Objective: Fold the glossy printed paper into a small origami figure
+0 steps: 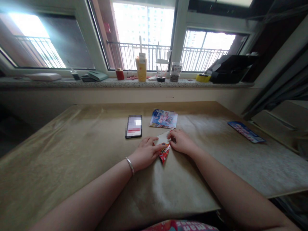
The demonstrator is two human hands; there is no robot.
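Note:
A folded sheet of paper (164, 155) lies on the table (106, 179), white on its upper part and red and printed at its lower, pointed end. My left hand (145, 154) rests on the left side of the sheet, fingers stretched out and thumb laid across the red print. At the sheet's right edge my right hand (182, 141) pinches the paper between bent fingers and thumb. Just beyond the hands is a stack of blue printed leaflets (164, 118). To its left lies a phone (134, 126) with a blurred screen.
Another blue printed leaflet (245, 131) lies toward the table's right side. On the stone windowsill (96, 84) stand a yellow drink cup (141, 70), a clear cup (161, 70), a red jar (119, 74), a yellow tape roll (203, 78) and a black box (231, 69).

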